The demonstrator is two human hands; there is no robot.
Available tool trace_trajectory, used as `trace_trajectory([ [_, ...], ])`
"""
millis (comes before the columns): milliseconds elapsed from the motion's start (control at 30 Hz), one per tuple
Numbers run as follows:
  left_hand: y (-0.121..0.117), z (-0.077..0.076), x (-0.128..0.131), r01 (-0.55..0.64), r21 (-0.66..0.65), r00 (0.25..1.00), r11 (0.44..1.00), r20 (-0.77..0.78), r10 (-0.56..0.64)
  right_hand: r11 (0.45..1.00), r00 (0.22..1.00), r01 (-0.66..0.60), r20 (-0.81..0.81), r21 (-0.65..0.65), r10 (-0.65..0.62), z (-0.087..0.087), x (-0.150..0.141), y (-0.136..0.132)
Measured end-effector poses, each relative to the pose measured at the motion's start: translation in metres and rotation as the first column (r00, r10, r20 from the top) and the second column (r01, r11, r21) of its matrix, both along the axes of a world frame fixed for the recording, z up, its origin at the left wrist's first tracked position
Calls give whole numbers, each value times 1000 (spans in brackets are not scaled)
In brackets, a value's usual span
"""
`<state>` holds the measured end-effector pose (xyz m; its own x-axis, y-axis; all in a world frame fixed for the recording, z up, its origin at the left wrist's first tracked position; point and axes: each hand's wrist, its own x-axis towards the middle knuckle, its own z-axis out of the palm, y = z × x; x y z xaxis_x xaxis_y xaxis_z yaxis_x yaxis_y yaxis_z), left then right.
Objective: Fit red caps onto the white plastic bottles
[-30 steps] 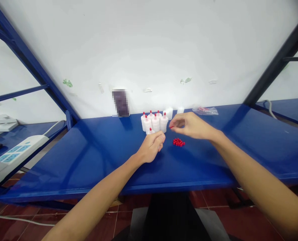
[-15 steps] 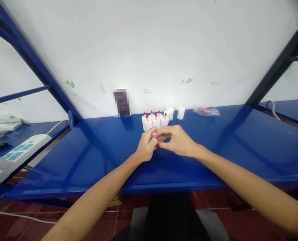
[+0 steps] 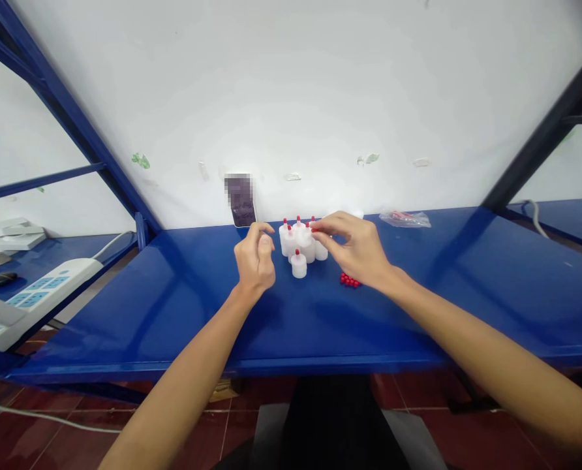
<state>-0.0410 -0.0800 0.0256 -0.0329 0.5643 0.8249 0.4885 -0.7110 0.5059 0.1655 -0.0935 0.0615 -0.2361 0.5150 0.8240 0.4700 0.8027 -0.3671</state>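
Note:
My right hand [image 3: 354, 247] reaches over the bottles from the right, thumb and fingers pinched around a small red cap [image 3: 314, 230]. Several white squeeze bottles [image 3: 291, 245] with red tips stand upright in a tight cluster at these fingertips. One white bottle [image 3: 299, 266] with a red tip stands nearer to me, in front of the cluster. To its left, my left hand [image 3: 256, 261] is held with curled fingers, apart from the bottles; whether anything is inside it is hidden. Below my right hand lies a small group of loose red caps [image 3: 350, 281], partly covered by the wrist.
A phone [image 3: 241, 201] leans on the wall behind the blue table [image 3: 183, 326]. A clear plastic bag [image 3: 405, 219] with red pieces lies at the back right. Blue frame posts rise at both sides, and a white power strip [image 3: 51, 287] is at the left.
My hands have parted: the left moved left, the right up and toward the cluster. The single bottle in front and the loose red caps are now uncovered.

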Motion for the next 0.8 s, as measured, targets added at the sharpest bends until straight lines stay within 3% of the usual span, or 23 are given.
trace_trajectory([
  [100, 6, -4, -7, -58, 28, 995, 998, -78, 60, 999, 986, 3, 166, -33, 2, -1, -3, 15],
  [300, -1, -11, 4, 32, 8, 991, 999, -132, -31, 991, 932, -47, 352, -126, 89, -15, -12, 26],
  [433, -12, -14, 19, 168, -2, 983, 986, -78, -167, 992, 974, -81, 203, -102, 100, -14, -10, 13],
  [600, -21, -18, 30, 372, -158, 928, 915, 41, -370, 932, 948, -309, 12, -191, 317, -14, -11, -11],
  [800, -24, -21, 31, 539, -214, 842, 814, 120, -526, 929, 933, -336, 83, -154, 351, -22, -18, -20],
])
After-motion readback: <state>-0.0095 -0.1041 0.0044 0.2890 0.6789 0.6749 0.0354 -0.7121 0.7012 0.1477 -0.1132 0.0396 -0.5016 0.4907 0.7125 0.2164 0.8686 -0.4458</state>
